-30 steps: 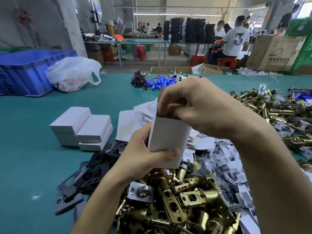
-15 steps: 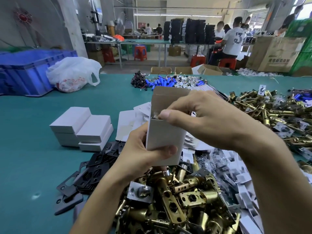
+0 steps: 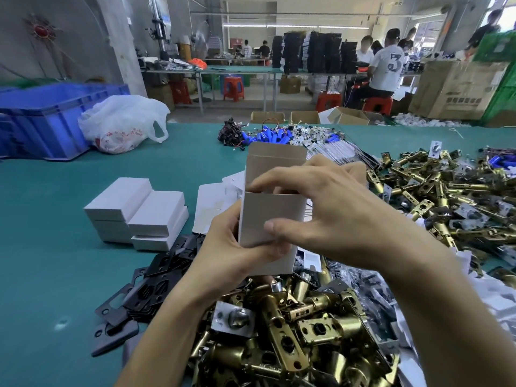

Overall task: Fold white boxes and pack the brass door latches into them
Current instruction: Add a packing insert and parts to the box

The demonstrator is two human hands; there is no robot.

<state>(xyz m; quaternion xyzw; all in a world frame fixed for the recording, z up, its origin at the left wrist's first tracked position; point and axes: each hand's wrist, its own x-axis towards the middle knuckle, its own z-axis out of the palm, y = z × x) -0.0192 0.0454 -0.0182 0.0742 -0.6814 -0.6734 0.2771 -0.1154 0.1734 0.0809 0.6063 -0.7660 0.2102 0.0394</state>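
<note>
While the left grip point(image 3: 231, 247) closes round the lower half of the small white cardboard box point(image 3: 261, 213), fingers curled behind it and thumb laid across its front face, the box stands upright, long axis near vertical, mouth uppermost. The right grip point(image 3: 337, 216) sits just above and to the right of the left. Its thumb is pressed to the front face and its fingers are hooked over the open mouth, pinching the wall, with nothing else seen in it. The brown-lined tuck flap point(image 3: 276, 160) stands unfolded at the far edge of the mouth, so the top is not yet closed. Whether a latch lies inside cannot be told, as the walls hide the interior. Judgement: closure turns on that flap, which lies beyond the right fingers and must fold towards the person. The right grip is the nearer. Directly beneath both grips a heap of brass tubular door latches point(image 3: 293, 317) rests on the teal tabletop point(image 3: 55, 247). Black metal strike plates point(image 3: 156, 280) lie to its left, closed white boxes point(image 3: 134, 208) are stacked further left, and flat white box blanks point(image 3: 212, 199) lie behind the held box.
</note>
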